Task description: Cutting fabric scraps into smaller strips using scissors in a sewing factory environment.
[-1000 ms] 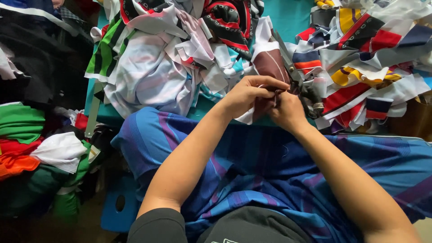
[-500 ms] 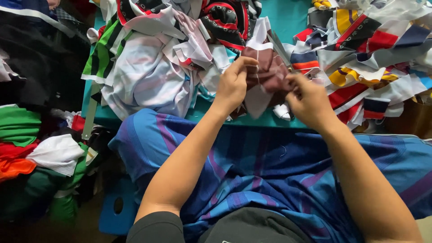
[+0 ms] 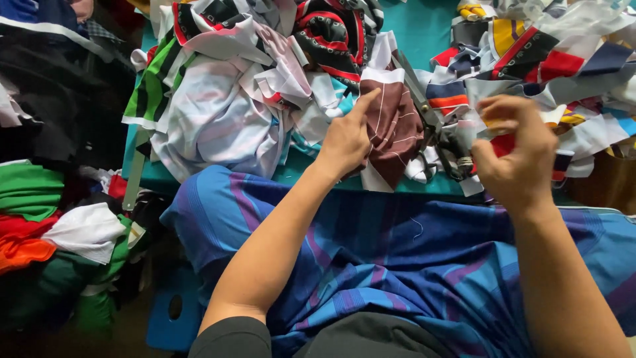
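A brown fabric piece with thin white stripes point(image 3: 394, 126) lies at the near edge of the teal table point(image 3: 424, 30), beside the left hand point(image 3: 346, 140), whose forefinger stretches up along the cloth's left edge while the other fingers curl loosely, clamped on nothing. The right hand point(image 3: 515, 154) hovers apart to the right, fingers bunched together; whether they pinch anything I cannot tell. Between the hands lie grey metal scissors point(image 3: 430, 122), partly buried under scraps. Heaped white, green-striped and red-black cloth offcuts point(image 3: 225, 99) crowd the table. A blue plaid cloth point(image 3: 397, 258) covers the lap. Folded green and orange fabric point(image 3: 30, 212) sits left, cut off.
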